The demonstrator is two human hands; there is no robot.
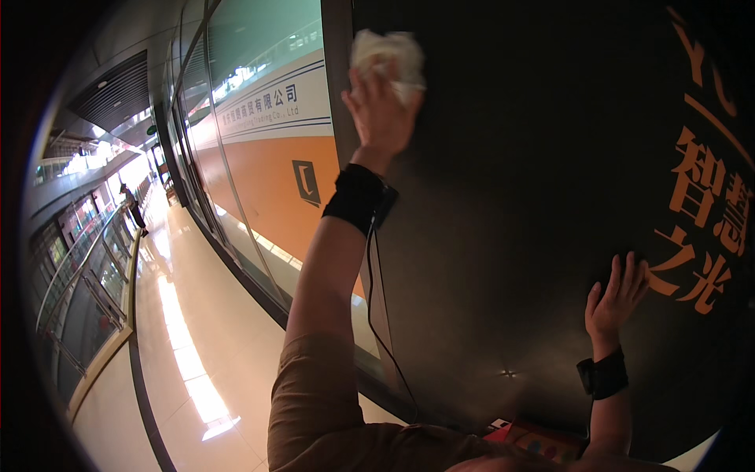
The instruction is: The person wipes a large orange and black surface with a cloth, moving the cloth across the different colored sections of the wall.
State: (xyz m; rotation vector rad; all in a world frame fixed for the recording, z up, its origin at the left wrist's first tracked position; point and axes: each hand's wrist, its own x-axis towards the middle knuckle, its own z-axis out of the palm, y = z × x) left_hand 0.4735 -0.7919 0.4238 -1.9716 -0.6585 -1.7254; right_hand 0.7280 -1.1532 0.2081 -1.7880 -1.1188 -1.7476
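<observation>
A crumpled white cloth (392, 56) lies under my left hand (383, 109), which presses it to the upper left part of a dark wall panel (501, 147), near its edge frame. The cloth looks slightly blurred. My right hand (616, 301) rests with its palm on the same panel at the lower right, fingers somewhat spread, and holds nothing. Its fingertips touch or nearly touch the orange lettering (696, 177) on the panel. Black bands with small devices and cables wrap both wrists.
Left of the panel runs a glass wall (265, 71) with a white and orange printed backing. A tiled walkway (224, 330) and a metal-and-glass railing (88, 283) stretch away, with a person (133, 209) standing far off. A red item (531, 439) shows low beside my body.
</observation>
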